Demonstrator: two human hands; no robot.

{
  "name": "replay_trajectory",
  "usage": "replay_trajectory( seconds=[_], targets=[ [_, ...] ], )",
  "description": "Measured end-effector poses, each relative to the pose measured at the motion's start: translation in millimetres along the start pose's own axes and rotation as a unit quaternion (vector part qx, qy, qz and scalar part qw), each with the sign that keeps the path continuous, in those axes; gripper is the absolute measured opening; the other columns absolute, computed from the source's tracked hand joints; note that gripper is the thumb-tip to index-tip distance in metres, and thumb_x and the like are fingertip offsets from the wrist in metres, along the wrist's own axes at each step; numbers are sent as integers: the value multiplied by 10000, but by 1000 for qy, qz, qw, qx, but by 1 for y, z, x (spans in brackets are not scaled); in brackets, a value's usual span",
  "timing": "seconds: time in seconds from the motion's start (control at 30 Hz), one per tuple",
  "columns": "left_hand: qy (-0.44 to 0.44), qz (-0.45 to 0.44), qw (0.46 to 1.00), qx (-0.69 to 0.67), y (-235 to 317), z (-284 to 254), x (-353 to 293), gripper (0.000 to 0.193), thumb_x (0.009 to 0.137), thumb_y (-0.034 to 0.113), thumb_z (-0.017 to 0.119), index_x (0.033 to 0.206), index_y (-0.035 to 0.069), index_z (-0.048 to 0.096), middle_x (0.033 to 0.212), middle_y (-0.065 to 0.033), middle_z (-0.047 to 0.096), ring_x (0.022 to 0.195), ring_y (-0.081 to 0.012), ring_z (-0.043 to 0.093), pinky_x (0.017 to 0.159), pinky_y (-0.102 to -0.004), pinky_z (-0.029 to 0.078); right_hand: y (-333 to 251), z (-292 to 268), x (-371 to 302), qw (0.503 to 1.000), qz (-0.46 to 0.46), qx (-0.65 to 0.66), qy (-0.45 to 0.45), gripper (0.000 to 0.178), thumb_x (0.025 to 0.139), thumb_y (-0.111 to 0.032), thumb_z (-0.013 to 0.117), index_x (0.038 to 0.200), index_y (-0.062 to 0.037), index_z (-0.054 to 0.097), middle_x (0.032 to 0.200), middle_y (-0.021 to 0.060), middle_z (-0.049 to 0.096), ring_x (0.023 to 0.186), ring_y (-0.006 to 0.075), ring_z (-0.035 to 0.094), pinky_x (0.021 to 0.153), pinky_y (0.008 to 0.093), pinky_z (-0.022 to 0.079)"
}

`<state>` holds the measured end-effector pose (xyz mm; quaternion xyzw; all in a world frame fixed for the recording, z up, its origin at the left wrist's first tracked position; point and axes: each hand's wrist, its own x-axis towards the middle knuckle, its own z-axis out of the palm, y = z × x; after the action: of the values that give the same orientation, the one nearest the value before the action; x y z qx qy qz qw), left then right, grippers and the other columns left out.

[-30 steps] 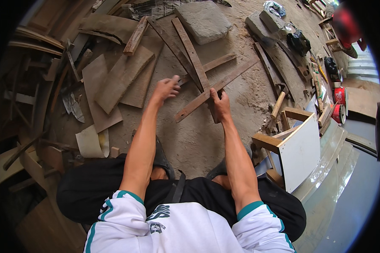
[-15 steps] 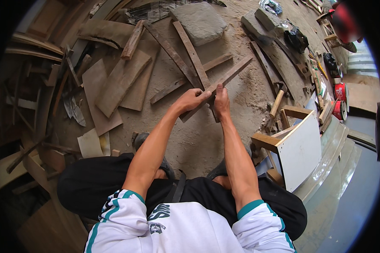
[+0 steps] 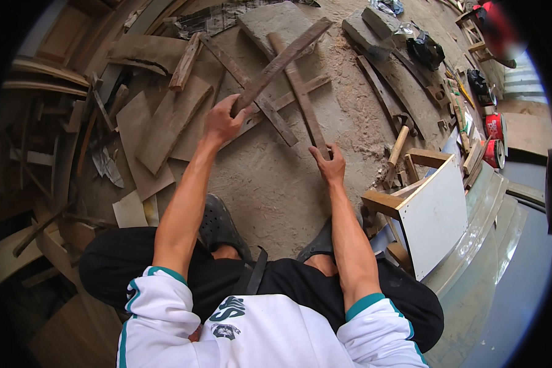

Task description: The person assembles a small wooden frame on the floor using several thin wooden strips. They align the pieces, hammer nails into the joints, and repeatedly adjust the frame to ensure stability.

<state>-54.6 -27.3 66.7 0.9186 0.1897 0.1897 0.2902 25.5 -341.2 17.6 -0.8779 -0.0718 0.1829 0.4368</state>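
My left hand (image 3: 222, 121) is closed round the near end of a wooden strip (image 3: 282, 61), which slants up to the far right over other pieces. Between the thumb and fingers of my right hand (image 3: 330, 164) is the near end of a second wooden strip (image 3: 300, 95), whose far end lies toward the grey stone block. Beneath these, a third strip (image 3: 276, 124) slants down to the right. It crosses a fourth wooden strip (image 3: 306, 91) lying on the ground.
Wide boards (image 3: 172, 129) and wood scraps lie to the left. At the back is a flat grey stone block (image 3: 251, 27). To the right are a wooden-handled hammer (image 3: 398, 146), a white-panelled wooden frame (image 3: 432, 214), red cans (image 3: 494, 153) and glass sheets (image 3: 472, 270).
My left hand has moved left and away from me with its strip, turning it steeper. My right hand has let go of that strip, moved slightly nearer and taken hold of the second one.
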Motion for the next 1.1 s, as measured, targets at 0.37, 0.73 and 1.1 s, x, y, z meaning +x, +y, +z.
replay_trajectory(
  seconds=[0.37,0.73,1.1],
  targets=[
    [-138,-31,987,74,-14,12,-31,473,859,414,693,1212,102,645,1126,-138,690,1055,-343,647,868,-440,518,29,9,24,959,127,-34,253,702,833,-493,698,1246,60,572,1123,285,660,1070,448,627,930,475,477],
    [-179,-73,979,63,-2,19,-20,474,853,416,698,1220,122,643,1126,-119,690,1036,-334,650,865,-436,510,53,13,21,958,149,-107,220,702,813,-438,718,1290,48,545,1231,268,606,1168,410,572,1000,453,443],
    [-205,-79,974,48,-11,22,-17,505,838,436,720,1265,182,625,1140,-98,686,1053,-312,647,870,-430,512,6,-8,173,995,83,46,31,741,864,-434,685,1434,-55,400,1381,177,503,1215,366,519,916,506,478]
  ],
)
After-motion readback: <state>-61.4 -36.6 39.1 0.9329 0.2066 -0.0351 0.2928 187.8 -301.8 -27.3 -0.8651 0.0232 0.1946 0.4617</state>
